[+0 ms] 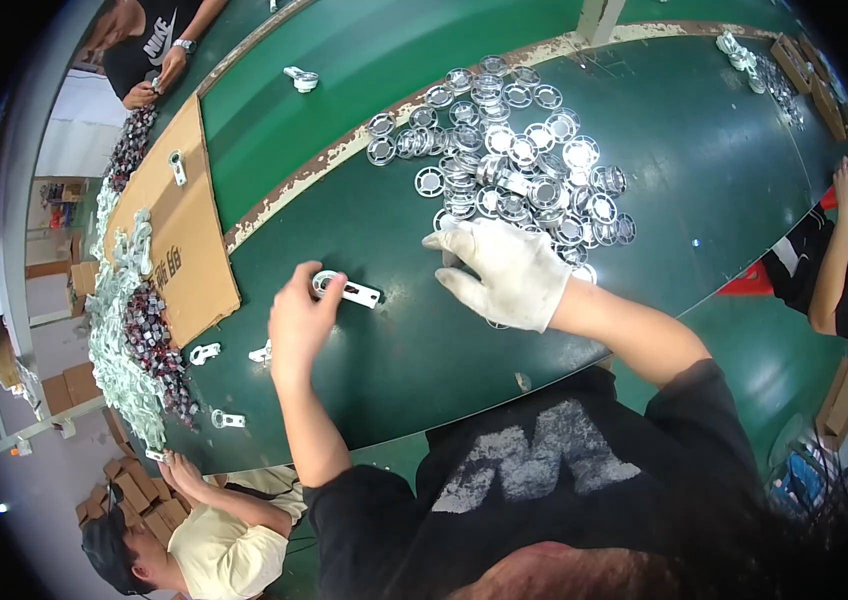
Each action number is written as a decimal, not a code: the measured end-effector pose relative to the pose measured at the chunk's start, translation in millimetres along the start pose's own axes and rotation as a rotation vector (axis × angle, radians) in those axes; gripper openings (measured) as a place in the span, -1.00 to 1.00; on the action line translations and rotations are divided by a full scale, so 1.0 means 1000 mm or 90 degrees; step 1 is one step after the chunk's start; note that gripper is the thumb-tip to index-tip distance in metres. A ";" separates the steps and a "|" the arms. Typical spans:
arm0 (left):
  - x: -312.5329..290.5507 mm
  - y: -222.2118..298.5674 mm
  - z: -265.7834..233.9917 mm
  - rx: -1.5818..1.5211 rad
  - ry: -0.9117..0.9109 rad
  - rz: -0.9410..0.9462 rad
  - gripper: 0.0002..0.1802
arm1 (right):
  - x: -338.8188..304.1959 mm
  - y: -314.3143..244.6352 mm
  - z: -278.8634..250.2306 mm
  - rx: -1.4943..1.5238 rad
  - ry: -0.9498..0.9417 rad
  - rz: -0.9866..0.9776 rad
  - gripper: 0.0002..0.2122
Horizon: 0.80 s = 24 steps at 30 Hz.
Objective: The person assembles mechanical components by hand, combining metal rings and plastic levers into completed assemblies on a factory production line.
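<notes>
- The left hand (299,315), bare, pinches the ring end of a white handled piece (362,295) between thumb and fingers, just above the table (394,370), left of the middle.
- The right hand (512,275), gloved, has thumb and forefinger spread well apart, with nothing between them; it is at the near side of the silver discs (547,193). Whether its palm touches any I cannot tell.
- The white handled piece could slip or twist, I judge, since the grip covers only its ring and the handle sticks out free.
- The silver discs lie stacked and overlapping, so drawing one out could slide others along or scratch their bright faces; thick glove fingers might catch two at once.
- The left forearm passes close by a small white part (261,354) and could knock it.
- Count, hands: two, one gloved, one bare.
- Count, held pieces: one.
- Count, silver discs: several dozen; overlap prevents an exact number.
- Count, loose pieces at near left: the small white part, partly hidden, plus two ring-ended pieces (228,419).
- Count, cardboard sheet (196,255): one, bearing one pale piece (178,168).
- Count, co-workers: three, one far left, one near left (224,548), one right.
</notes>
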<state>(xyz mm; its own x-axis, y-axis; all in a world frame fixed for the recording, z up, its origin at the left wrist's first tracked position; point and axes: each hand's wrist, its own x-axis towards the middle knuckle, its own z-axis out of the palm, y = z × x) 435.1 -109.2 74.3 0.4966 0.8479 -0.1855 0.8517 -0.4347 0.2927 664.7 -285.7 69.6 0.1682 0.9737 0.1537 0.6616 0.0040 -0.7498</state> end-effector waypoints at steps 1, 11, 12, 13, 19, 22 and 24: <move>-0.008 -0.003 0.005 -0.070 -0.006 0.016 -0.61 | 0.001 -0.003 0.000 0.000 -0.004 -0.001 -0.66; -0.009 0.070 0.059 -0.707 0.035 0.265 -0.75 | 0.003 -0.011 0.003 -0.051 -0.047 0.146 -0.79; -0.001 0.066 0.067 -0.670 0.051 0.290 -0.74 | 0.007 -0.003 0.005 -0.024 0.065 0.106 -0.83; 0.007 0.071 0.067 -0.434 0.125 0.377 -0.70 | 0.008 0.001 -0.002 -0.077 0.060 0.118 -0.80; 0.007 0.077 0.082 -0.093 0.196 0.458 -0.63 | 0.020 0.014 -0.022 -0.013 0.073 0.216 -0.82; 0.009 0.065 0.087 -0.093 0.218 0.414 -0.64 | 0.015 0.012 -0.018 -0.086 0.124 0.141 -0.78; 0.010 0.061 0.088 -0.050 0.236 0.401 -0.53 | 0.014 0.011 -0.018 -0.156 0.088 0.127 -0.70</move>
<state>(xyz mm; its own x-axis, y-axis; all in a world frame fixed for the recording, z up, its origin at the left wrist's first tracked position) 506.8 -154.1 7.8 0.7869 0.4969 0.3659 0.4012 -0.8625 0.3085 687.5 -276.6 75.5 0.3986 0.9096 0.1173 0.7582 -0.2549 -0.6001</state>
